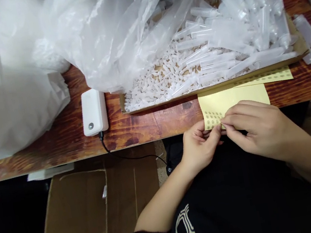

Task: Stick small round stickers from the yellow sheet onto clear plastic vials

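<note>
A pale yellow sticker sheet (233, 98) with rows of small round stickers lies over the table's front edge. My left hand (199, 145) grips its lower left corner, thumb on top and fingers beneath. Just to the right, my right hand (255, 127) pinches at the sheet's lower edge, thumb and forefinger together; whether a sticker is between those fingertips is too small to tell. The two hands' fingertips nearly meet. Behind the sheet stands a shallow cardboard tray (159, 105) with many small white nozzle tips (150, 87) and translucent plastic bottles (217, 57).
A white power bank (93, 112) with a black cable (129, 158) lies on the wooden table (145, 126). Clear plastic bags (99, 34) cover the back. A white sack (12, 105) is at left, an open cardboard box (76, 214) below. A second yellow sheet (279, 75) lies partly under the tray.
</note>
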A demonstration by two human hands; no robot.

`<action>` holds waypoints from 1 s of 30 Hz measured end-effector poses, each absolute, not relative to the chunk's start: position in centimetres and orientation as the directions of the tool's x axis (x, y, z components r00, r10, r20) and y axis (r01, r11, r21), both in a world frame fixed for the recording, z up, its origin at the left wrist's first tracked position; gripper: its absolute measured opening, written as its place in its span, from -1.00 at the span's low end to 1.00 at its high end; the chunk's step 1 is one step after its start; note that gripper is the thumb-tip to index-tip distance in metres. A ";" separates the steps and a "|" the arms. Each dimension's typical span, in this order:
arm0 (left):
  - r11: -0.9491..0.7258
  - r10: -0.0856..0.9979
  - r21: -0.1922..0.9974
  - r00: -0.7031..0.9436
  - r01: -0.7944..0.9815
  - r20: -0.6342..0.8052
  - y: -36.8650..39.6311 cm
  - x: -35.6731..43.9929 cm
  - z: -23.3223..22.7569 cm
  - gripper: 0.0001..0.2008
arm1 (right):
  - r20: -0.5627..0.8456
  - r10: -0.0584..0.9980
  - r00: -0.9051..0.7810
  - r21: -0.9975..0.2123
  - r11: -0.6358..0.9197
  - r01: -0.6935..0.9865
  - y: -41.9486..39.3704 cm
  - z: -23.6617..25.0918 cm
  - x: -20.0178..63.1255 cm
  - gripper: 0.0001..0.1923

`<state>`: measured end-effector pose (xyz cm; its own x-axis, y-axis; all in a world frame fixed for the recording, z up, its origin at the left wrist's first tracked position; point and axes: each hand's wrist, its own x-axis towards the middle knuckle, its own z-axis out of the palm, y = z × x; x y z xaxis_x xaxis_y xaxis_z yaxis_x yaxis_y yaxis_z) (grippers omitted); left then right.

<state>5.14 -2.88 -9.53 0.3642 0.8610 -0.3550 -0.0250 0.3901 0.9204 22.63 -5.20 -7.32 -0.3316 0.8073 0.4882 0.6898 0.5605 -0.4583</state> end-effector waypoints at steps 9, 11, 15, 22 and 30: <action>0.402 0.854 0.916 0.359 0.001 -0.376 -2.7 5.2 -9.8 -0.63 | 0.496 0.814 -0.302 -0.482 0.547 0.684 -5.1 -7.7 22.4 -0.82; 0.400 0.855 0.916 0.366 -0.012 -0.369 -2.6 5.2 -9.8 -0.59 | 0.489 0.827 -0.278 -0.511 0.530 0.677 -5.1 -7.9 22.5 -0.83; 0.439 0.828 0.897 0.412 -0.052 -0.381 -2.6 5.0 -9.3 -0.55 | 0.535 0.819 -0.206 -0.557 0.526 0.643 -5.0 -8.4 22.7 -0.84; 0.473 0.801 0.877 0.453 -0.078 -0.392 -2.4 4.9 -10.5 -0.61 | 0.492 0.831 -0.259 -0.604 0.540 0.587 -5.3 -8.8 24.1 -0.82; 0.482 0.801 0.873 0.445 -0.081 -0.401 -2.5 4.7 -10.3 -0.68 | 0.472 0.789 -0.393 -0.420 0.593 0.687 -5.1 -7.6 23.2 -0.86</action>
<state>4.72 -2.46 -10.26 0.4448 0.8009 -0.4008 -0.0808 0.4816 0.8727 23.15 -5.11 -7.59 -0.3925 0.7893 0.4721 0.6871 0.5929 -0.4199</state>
